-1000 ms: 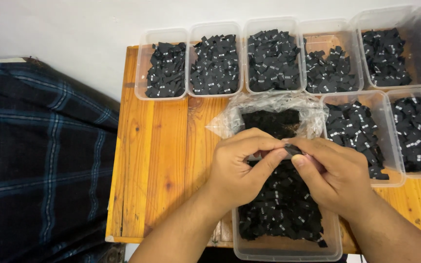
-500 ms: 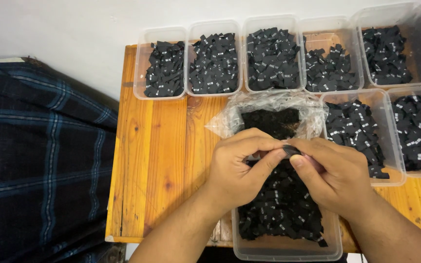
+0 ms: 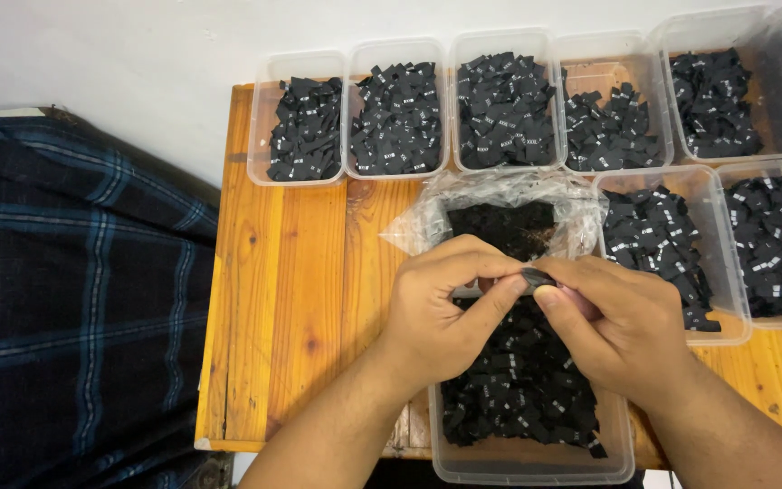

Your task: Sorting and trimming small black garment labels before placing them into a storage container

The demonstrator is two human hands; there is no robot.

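My left hand and my right hand meet over a clear plastic tub full of small black fabric labels. Between the fingertips of both hands is pinched one small black label. Just behind the hands lies an open clear plastic bag holding more black labels. The tub sits on a wooden table near its front edge.
Several clear tubs of black labels line the table's back edge, among them a far-left tub and a middle tub. Two more tubs stand at the right. A dark blue plaid cloth lies left of the table, and a white wall is behind.
Both hands stay in place over the tub; the fingers shift slightly on the pinched label.
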